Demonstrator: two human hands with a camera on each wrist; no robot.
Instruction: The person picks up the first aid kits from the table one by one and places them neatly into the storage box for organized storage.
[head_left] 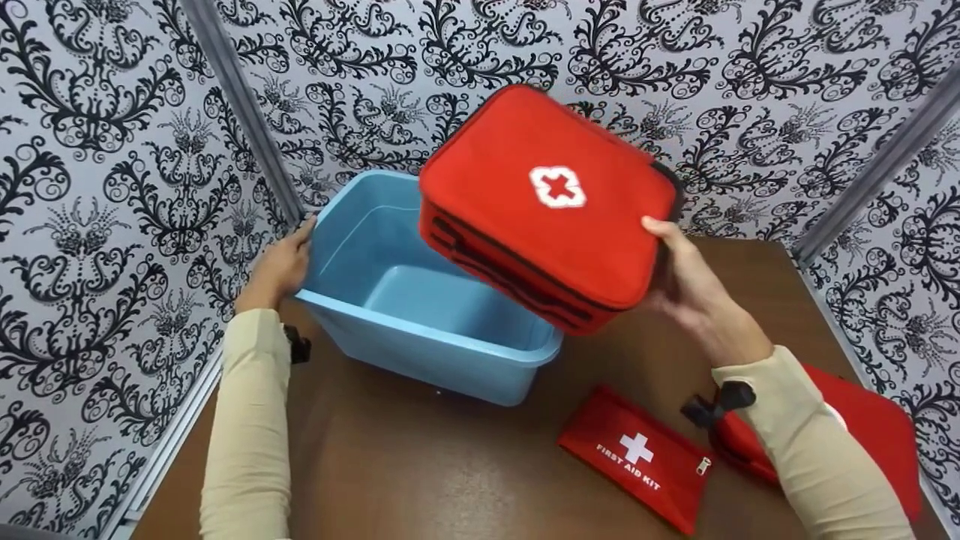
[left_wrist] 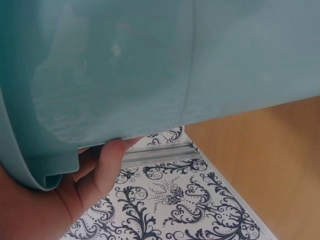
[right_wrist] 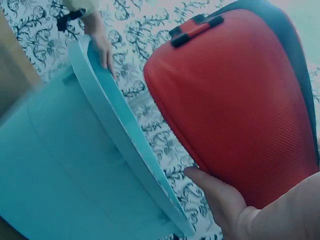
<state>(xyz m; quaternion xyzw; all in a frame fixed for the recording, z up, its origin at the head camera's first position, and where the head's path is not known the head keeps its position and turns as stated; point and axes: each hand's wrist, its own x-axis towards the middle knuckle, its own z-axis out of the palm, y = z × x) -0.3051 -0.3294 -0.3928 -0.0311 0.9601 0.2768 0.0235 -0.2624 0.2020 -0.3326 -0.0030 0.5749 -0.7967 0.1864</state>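
Note:
A red first aid case with a white emblem and black zips is held tilted in the air, above the right part of the blue plastic bin. My right hand grips its right end, thumb on the lid; the fingers beneath are largely hidden. In the right wrist view, the case hangs apart from the bin's rim. At the bin's left end, my left hand holds the rim. The left wrist view shows the thumb of that hand against the bin's underside of the rim.
A flat red first aid pouch with a white cross lies on the brown table, front right of the bin. Another red case lies at the right edge, partly behind my right forearm. Patterned walls enclose the table at the back and sides.

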